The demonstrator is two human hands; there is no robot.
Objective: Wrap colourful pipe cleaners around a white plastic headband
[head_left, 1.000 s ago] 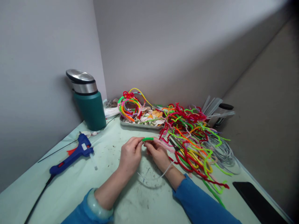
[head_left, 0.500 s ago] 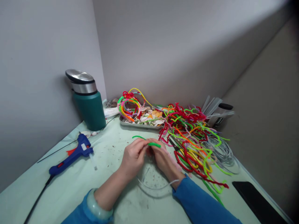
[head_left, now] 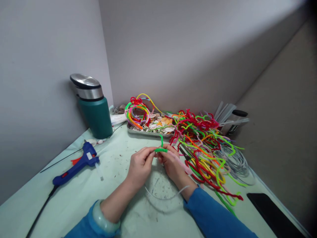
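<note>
Head view shows our left hand (head_left: 140, 165) and right hand (head_left: 173, 163) meeting just in front of the metal tray (head_left: 148, 133) of shells. Both are closed in a fingertip pinch on a green pipe cleaner (head_left: 160, 149). The left thumb and forefinger nip one end of its short level stretch, the right fingers grip the other, and its free tip stands up toward the tray. A pink pipe cleaner (head_left: 182, 163) lies along the right hand, though we cannot tell whether the fingers hold it too. A clear plastic strand (head_left: 163, 197) loops on the table (head_left: 74, 205) nearer to us than the tray, under both wrists. The tangled heap of pipe cleaners (head_left: 203, 142) spreads right of the tray, the blue glue gun (head_left: 79, 162) lies well left of it, and the green flask (head_left: 94, 109) stands just left. We judge the fuzzy stem could slip or spring open if either pinch loosens. A dragging right sleeve might also catch the strand or the heap.
</note>
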